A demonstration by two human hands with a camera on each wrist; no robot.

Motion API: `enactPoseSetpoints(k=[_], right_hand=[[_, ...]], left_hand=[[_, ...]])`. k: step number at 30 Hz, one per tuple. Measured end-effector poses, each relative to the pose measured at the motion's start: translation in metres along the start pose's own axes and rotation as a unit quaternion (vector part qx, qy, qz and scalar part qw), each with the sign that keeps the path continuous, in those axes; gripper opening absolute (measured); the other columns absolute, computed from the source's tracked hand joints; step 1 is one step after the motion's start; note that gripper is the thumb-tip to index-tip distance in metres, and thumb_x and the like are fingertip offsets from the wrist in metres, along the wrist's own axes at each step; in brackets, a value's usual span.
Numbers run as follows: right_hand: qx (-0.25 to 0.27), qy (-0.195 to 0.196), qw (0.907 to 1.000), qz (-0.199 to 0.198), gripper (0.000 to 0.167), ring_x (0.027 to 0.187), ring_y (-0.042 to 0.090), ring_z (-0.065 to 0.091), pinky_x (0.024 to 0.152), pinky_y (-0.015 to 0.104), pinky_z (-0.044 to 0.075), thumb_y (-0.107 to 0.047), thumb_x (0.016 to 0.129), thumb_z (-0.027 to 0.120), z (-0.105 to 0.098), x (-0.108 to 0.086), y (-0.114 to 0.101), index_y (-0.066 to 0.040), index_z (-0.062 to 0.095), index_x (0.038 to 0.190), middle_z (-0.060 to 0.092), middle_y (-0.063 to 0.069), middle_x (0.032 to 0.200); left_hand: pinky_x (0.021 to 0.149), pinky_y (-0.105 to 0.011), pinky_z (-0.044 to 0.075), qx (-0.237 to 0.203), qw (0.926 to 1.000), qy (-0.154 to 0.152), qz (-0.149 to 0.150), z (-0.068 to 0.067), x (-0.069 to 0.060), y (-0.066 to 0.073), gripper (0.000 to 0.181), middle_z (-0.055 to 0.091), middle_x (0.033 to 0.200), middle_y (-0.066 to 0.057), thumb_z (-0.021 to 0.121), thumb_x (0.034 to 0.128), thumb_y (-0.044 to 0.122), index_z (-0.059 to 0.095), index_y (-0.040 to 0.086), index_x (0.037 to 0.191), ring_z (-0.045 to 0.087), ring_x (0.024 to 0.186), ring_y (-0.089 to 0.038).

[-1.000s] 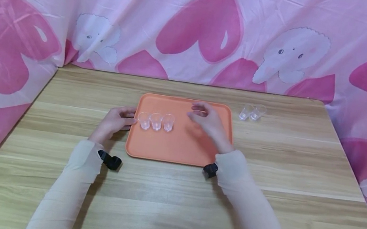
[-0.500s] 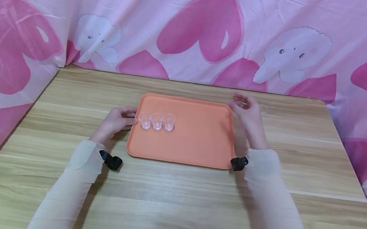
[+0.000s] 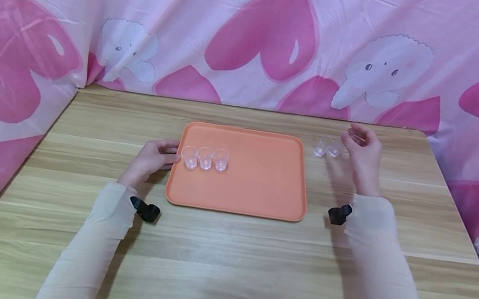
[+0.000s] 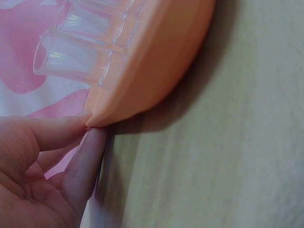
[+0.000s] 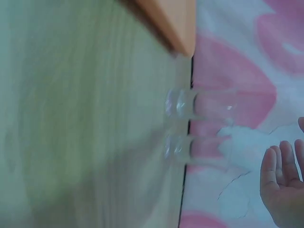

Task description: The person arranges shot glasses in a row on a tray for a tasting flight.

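Three small clear plastic cups (image 3: 205,160) stand in a row on the left half of an orange tray (image 3: 257,189). At the tray's left edge is my left hand (image 3: 150,159); the left wrist view shows its thumb and a finger pinching the tray's rim (image 4: 107,111). Off the tray, at the back right, two more clear cups stand side by side, the left one (image 3: 320,149) and the right one (image 3: 334,149). My right hand (image 3: 363,153) hovers just right of that pair, fingers loosely bent, holding nothing. In the right wrist view a gap separates the fingers (image 5: 268,166) from both cups.
A wood-grain table (image 3: 221,267) carries everything. Behind it and along both sides hangs a pink curtain (image 3: 258,32) with hearts, close to the table's back edge. Each wrist wears a black camera, the left one (image 3: 145,209) and the right one (image 3: 339,214).
My right hand has moved right from above the tray, past the two cups, to their right side. The left hand, the tray and all the cups have stayed in place.
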State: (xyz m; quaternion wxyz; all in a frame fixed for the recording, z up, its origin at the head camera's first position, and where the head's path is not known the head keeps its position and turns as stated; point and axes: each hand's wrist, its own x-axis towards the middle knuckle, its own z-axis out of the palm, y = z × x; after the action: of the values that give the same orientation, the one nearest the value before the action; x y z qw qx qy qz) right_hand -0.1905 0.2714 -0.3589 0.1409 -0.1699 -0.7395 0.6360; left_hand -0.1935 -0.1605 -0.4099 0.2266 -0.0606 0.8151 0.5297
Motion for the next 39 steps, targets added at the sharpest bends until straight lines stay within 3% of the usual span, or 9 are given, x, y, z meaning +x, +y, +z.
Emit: enactPoseSetpoints(k=[6,10,13,16,20,23,30,39], right_hand=[[-0.029,0.007,0.9991,0.029,0.029,0.089,-0.002,0.051,0.073,0.002,0.046,-0.001,0.088,0.061,-0.011,0.006,0.009,-0.03,0.055,0.092,0.053,-0.018,0.091],[-0.092,-0.006,0.9948,0.044,0.026,0.094,-0.002,0.049,0.076,0.002,0.045,-0.006,0.09,0.06,-0.016,0.009,0.017,-0.019,0.058,0.113,0.049,-0.02,0.095],[-0.137,-0.021,0.9891,0.05,0.041,0.101,-0.001,0.048,0.082,0.007,0.046,-0.011,0.091,0.06,-0.018,0.011,0.022,-0.01,0.051,0.131,0.047,-0.021,0.101],[-0.155,-0.033,0.9857,0.056,0.05,0.108,0.004,0.047,0.09,0.014,0.045,-0.013,0.092,0.06,-0.018,0.012,0.025,-0.008,0.044,0.139,0.048,-0.015,0.112],[-0.162,-0.045,0.984,0.059,0.056,0.116,0.011,0.045,0.097,0.021,0.045,-0.01,0.091,0.06,-0.016,0.013,0.027,-0.005,0.039,0.143,0.047,-0.004,0.125],[-0.166,-0.051,0.983,0.06,0.058,0.118,0.014,0.044,0.095,0.018,0.045,-0.008,0.091,0.06,-0.015,0.015,0.029,-0.003,0.037,0.143,0.047,-0.003,0.123],[-0.158,-0.06,0.9838,0.06,0.059,0.097,-0.001,0.046,0.077,0.004,0.047,-0.003,0.089,0.059,-0.012,0.016,0.031,0.0,0.037,0.143,0.045,-0.01,0.109],[-0.127,-0.055,0.9878,0.071,0.057,0.088,-0.005,0.042,0.071,0.001,0.046,-0.004,0.09,0.058,-0.008,0.017,0.033,0.0,0.037,0.143,0.045,-0.01,0.102]], left_hand=[[0.101,-0.037,0.05,-0.006,1.0,0.001,-0.002,0.0,0.0,0.0,0.051,0.049,0.141,-0.019,0.052,0.0973,0.008,0.037,0.006,0.146,0.055,0.121,-0.027],[0.101,-0.038,0.05,-0.008,1.0,-0.001,-0.001,0.0,-0.001,0.0,0.052,0.048,0.141,-0.019,0.052,0.0974,0.008,0.037,0.006,0.146,0.054,0.122,-0.03],[0.101,-0.037,0.05,-0.007,1.0,0.0,0.0,0.0,-0.001,-0.001,0.051,0.048,0.141,-0.02,0.052,0.0972,0.008,0.037,0.006,0.146,0.054,0.121,-0.029],[0.1,-0.036,0.051,-0.004,1.0,0.001,0.001,0.0,0.0,-0.001,0.051,0.049,0.141,-0.019,0.053,0.097,0.008,0.038,0.006,0.146,0.054,0.12,-0.028],[0.1,-0.036,0.051,-0.003,1.0,0.003,0.001,0.001,0.0,-0.002,0.051,0.049,0.14,-0.019,0.053,0.0968,0.009,0.038,0.006,0.146,0.055,0.12,-0.027],[0.1,-0.036,0.051,-0.005,1.0,0.004,0.003,0.001,0.0,-0.001,0.051,0.049,0.14,-0.019,0.053,0.0968,0.009,0.039,0.006,0.145,0.055,0.12,-0.027],[0.101,-0.037,0.05,-0.008,0.9999,0.004,0.004,0.001,0.0,-0.001,0.051,0.05,0.14,-0.02,0.053,0.0968,0.009,0.039,0.006,0.145,0.055,0.119,-0.026],[0.102,-0.039,0.049,-0.016,0.9998,0.0,0.006,0.0,0.0,-0.002,0.052,0.048,0.141,-0.021,0.053,0.0965,0.008,0.037,0.005,0.146,0.053,0.122,-0.03]])
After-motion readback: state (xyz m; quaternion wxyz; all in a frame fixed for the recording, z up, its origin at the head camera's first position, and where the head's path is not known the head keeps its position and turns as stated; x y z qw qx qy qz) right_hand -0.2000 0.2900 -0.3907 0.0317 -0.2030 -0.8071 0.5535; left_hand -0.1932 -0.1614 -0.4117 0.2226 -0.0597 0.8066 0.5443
